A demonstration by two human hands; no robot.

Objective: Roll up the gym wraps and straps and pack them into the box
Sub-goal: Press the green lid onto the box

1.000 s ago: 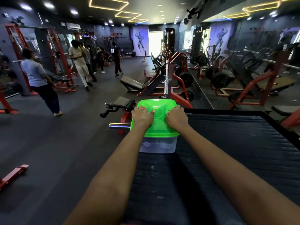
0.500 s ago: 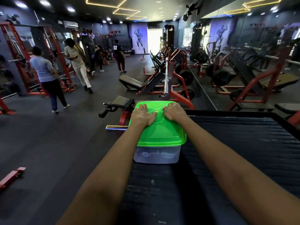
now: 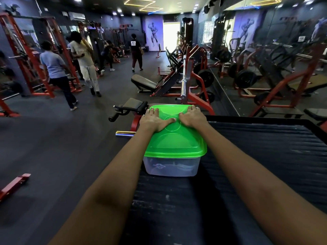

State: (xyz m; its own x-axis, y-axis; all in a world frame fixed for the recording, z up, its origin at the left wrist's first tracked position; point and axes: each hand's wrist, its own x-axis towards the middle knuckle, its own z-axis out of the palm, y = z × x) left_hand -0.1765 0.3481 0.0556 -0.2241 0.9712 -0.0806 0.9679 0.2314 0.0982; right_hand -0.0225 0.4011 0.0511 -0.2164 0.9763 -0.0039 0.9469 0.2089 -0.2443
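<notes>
The clear box sits on a dark ribbed platform, green lid on. The left hand and right hand press flat on the lid's far half, fingers straight, gripping nothing. Beyond stand a red bench, a barbell and several people.

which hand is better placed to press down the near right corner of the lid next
Right, probably. The right hand lies flat on the green lid on that corner's side; the left hand presses the far left part and would have to cross over.
</notes>
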